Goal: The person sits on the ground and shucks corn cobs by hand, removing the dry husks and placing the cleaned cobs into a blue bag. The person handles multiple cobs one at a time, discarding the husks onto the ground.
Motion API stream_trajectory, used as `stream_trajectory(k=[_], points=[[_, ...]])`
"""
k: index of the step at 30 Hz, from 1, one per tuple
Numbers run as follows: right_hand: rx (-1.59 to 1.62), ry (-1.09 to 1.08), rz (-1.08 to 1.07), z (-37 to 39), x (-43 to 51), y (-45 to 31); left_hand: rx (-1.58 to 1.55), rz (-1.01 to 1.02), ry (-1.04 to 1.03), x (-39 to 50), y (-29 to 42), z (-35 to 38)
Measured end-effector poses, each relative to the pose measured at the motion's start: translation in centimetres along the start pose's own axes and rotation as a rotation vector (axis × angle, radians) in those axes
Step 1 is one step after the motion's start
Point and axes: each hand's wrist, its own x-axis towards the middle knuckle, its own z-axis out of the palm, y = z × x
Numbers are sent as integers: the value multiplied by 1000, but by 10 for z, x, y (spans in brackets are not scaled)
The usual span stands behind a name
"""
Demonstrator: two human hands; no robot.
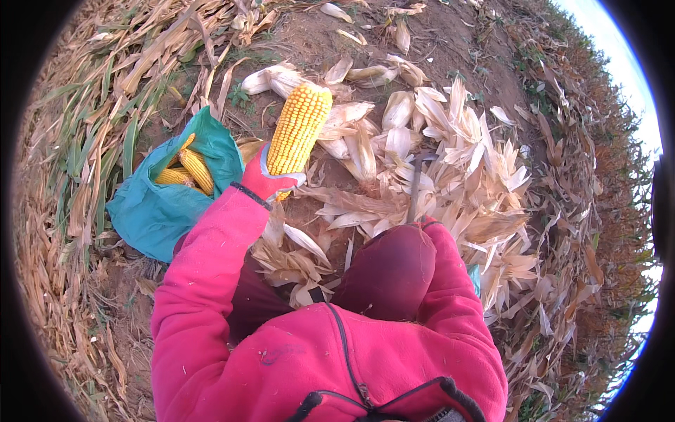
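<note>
My left hand (269, 176), in a red and grey glove, grips the lower end of a husked yellow ear of corn (299, 129). The ear tilts up and away from me, its kernels bare. Left of that hand stands an open teal sack (150, 219) with several husked ears (196, 171) inside. My right hand (431, 221) is mostly hidden behind my raised knee; only a bit of red glove shows. Right beside it, a hooked hand tool (415, 187), perhaps a sickle, rises over the husks. Its lower end is hidden, and whether my fingers close on it cannot be seen.
Dry corn husks (474, 211) lie in a heap ahead and to my right. More husks (295, 264) lie between my legs. Flattened dry stalks (105, 105) cover the left side. Bare brown soil (443, 37) stretches ahead. A scrap of teal material (474, 278) shows beside my right arm.
</note>
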Motion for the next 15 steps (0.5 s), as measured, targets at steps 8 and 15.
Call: stream_trajectory(k=[8,15], points=[[602,-426,-563,-150,-156,-401,607,286,144,-30,43,1],[613,-789,-775,-128,-213,-483,1361,427,-100,-39,41,1]])
